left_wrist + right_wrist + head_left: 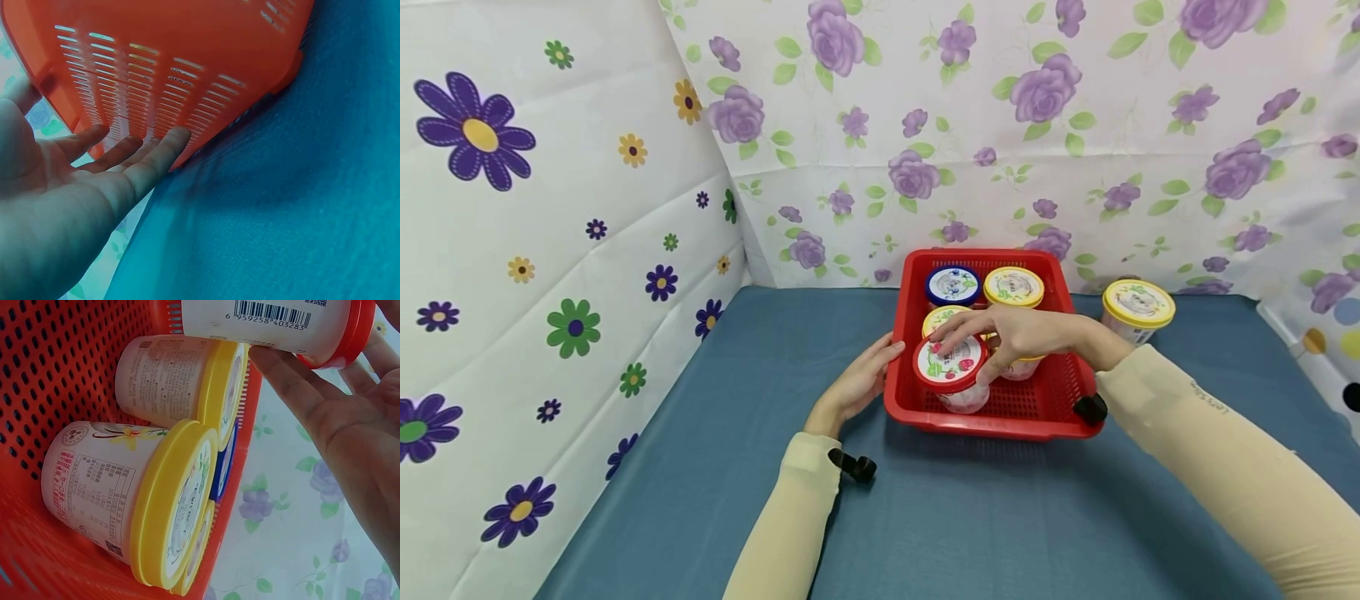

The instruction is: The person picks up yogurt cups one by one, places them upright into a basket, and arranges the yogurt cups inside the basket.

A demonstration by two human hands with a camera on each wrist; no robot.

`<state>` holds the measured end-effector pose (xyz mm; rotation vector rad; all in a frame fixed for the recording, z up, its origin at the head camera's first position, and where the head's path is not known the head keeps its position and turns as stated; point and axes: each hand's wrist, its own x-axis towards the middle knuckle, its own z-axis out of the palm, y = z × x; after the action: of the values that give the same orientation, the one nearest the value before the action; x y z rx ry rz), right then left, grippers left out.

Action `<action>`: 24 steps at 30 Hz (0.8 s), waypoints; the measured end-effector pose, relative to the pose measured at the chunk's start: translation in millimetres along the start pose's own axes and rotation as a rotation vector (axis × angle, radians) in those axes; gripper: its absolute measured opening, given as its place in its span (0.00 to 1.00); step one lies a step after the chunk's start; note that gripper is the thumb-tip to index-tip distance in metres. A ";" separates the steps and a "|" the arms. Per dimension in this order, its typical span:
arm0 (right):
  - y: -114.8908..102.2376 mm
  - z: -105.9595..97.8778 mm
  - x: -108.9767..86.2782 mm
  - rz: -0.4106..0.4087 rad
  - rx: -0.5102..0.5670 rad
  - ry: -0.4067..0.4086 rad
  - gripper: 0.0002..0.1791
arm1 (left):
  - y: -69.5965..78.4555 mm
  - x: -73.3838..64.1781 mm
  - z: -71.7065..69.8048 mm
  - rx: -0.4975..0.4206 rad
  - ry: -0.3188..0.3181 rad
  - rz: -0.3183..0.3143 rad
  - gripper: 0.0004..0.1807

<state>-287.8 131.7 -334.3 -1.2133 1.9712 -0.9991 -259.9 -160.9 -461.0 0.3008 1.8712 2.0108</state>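
Note:
My right hand (1011,332) grips a paper tub with a red strawberry-print lid (953,364) over the front left of a red plastic basket (1000,427). This tub's lid stands higher than those around it; its barcode side shows in the right wrist view. Within the basket are a blue-lidded tub (952,285) and several yellow-lidded tubs (178,503), one partly hidden under my right hand. My left hand (859,383) is at the basket's left side. In the left wrist view, its nearly straight fingers (156,164) touch the slotted outer wall, with the thumb by the rim.
Another yellow-lidded tub (1138,307) stands outside the basket, to its right near the back wall. A blue cloth (985,525) covers the table. Flower-print sheets (925,100) hang behind and at the sides. A black wrist strap (853,465) sits on the left sleeve.

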 end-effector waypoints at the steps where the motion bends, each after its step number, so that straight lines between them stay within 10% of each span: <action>1: 0.2 0.1 0.6 0.001 -0.015 -0.003 0.34 | 0.0 0.1 0.0 -0.004 0.000 -0.002 0.34; 24: -5.2 7.9 10.5 0.094 -0.063 -0.082 0.32 | 0.7 0.3 1.1 0.002 0.016 -0.007 0.33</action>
<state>-283.3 118.4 -335.3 -1.1644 1.9895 -0.8336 -259.8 -159.8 -460.2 0.2791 1.8817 2.0123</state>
